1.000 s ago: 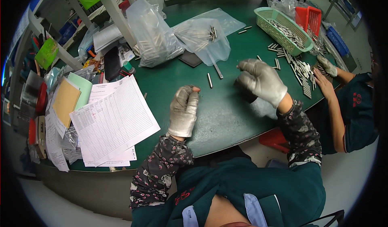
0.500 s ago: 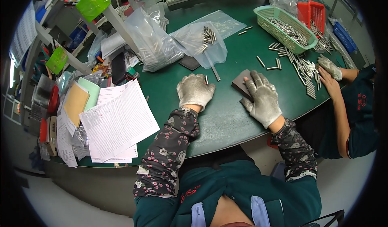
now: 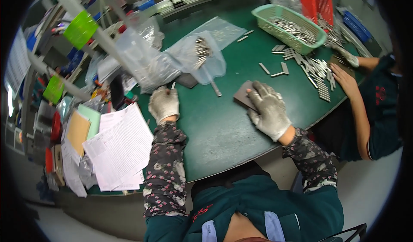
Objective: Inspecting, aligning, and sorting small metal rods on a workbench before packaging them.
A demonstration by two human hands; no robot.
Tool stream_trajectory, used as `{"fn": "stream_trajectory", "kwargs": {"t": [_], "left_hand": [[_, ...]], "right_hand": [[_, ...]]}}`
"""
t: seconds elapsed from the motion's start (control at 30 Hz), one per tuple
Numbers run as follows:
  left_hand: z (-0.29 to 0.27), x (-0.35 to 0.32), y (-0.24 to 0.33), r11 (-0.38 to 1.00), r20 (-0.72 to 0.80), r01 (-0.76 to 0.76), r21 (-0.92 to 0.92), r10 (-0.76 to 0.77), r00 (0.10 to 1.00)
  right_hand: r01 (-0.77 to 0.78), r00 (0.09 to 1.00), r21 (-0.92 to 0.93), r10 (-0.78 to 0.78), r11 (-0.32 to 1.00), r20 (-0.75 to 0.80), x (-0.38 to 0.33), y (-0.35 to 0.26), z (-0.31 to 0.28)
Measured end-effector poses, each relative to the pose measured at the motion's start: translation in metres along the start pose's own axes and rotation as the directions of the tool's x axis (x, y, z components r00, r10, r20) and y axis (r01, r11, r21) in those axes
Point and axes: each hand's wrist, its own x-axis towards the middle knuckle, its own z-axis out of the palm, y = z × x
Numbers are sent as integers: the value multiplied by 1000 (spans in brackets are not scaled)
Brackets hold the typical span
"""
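My left hand, in a greyish fingerless-tipped work glove, is closed beside the plastic bags. A short metal pin sticks up at its fingertips. My right hand, gloved the same way, lies with fingers stretched over a dark grey-brown block on the green table; fingers and palm cover the block's right part. A clear plastic bag with a bundle of metal pins lies ahead, between my hands. Near it is another dark flat block.
Loose pins lie to the right, before a pale green basket of pins and a red basket. A co-worker's hands work there. Papers cover the left side, beneath a slanted metal post.
My left hand has moved left with the pin, away from the right hand. My right hand stays on the block. The view has shifted, and the co-worker's gloved hand has moved farther off.
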Motion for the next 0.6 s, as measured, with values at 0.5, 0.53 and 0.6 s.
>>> {"fn": "stream_trajectory", "kwargs": {"t": [0.5, 0.53, 0.6], "left_hand": [[-5, -31, 8, 858, -380, -457, -236, 351, 856], [-9, -34, 15, 805, -415, -556, -208, 442, 795], [-19, -43, 42, 720, -338, -644, -258, 557, 759]], "right_hand": [[-202, 976, 97, 208, 975, -58, 76, 65, -7], [-255, 964, 29, 256, 967, -71, 73, 83, -10], [-348, 937, -73, 345, 935, -48, 72, 115, -17]]}}
